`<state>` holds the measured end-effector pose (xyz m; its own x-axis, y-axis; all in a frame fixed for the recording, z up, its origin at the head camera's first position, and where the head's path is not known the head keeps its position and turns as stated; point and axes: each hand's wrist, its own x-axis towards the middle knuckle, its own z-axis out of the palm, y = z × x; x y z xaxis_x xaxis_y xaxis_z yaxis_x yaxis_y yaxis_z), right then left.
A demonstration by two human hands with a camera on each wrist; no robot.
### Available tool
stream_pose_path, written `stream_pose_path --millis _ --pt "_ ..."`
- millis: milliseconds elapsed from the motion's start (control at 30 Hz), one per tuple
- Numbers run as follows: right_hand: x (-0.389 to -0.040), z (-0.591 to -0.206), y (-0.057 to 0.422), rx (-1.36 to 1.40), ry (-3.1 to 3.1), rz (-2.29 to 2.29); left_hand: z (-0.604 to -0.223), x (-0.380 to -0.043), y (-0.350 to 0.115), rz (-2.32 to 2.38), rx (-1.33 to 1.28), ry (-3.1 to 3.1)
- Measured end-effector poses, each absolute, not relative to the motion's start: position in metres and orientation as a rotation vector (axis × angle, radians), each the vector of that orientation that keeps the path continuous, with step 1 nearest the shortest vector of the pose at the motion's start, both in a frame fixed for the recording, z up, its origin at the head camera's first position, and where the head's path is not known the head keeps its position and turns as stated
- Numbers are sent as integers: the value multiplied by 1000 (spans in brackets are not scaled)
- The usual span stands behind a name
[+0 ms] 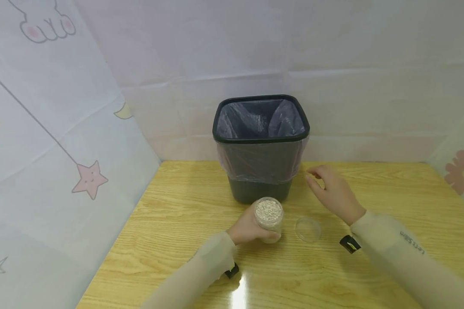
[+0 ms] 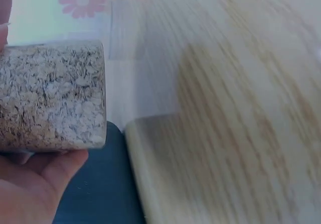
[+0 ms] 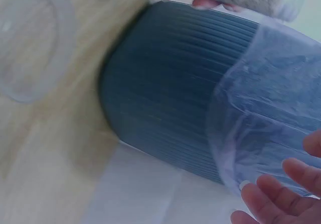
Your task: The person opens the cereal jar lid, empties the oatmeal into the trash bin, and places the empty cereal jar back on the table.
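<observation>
My left hand (image 1: 248, 227) grips a clear jar (image 1: 268, 211) of pale flakes that look like oats, close in front of the dark bin (image 1: 261, 191). The jar's mouth faces up with no cap on it. In the left wrist view, fingers wrap the side of the flake-filled jar (image 2: 55, 98), which is raised over the table. My right hand (image 1: 337, 195) holds nothing and hovers right of the bin, fingers loosely bent. The right wrist view shows its spread fingers (image 3: 273, 199) beside the bin's liner (image 3: 271, 108). A clear round lid (image 1: 308, 229) lies on the table between the hands.
The tall bin has a black rim (image 1: 261, 140) and a translucent bag folded over it. It stands at the back of the wood-grain table (image 1: 185, 206), before a pale wall sheet (image 1: 201, 86). Printed sheets also hang at the left and right.
</observation>
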<state>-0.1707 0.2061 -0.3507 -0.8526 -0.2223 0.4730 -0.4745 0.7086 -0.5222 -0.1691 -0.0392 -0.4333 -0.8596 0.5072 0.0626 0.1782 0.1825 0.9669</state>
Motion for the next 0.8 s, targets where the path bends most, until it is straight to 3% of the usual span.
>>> stream_pose_path --millis 800 --pt "-209 -266 191 295 -2422 1130 -415 -142 -57 1735 494 2368"
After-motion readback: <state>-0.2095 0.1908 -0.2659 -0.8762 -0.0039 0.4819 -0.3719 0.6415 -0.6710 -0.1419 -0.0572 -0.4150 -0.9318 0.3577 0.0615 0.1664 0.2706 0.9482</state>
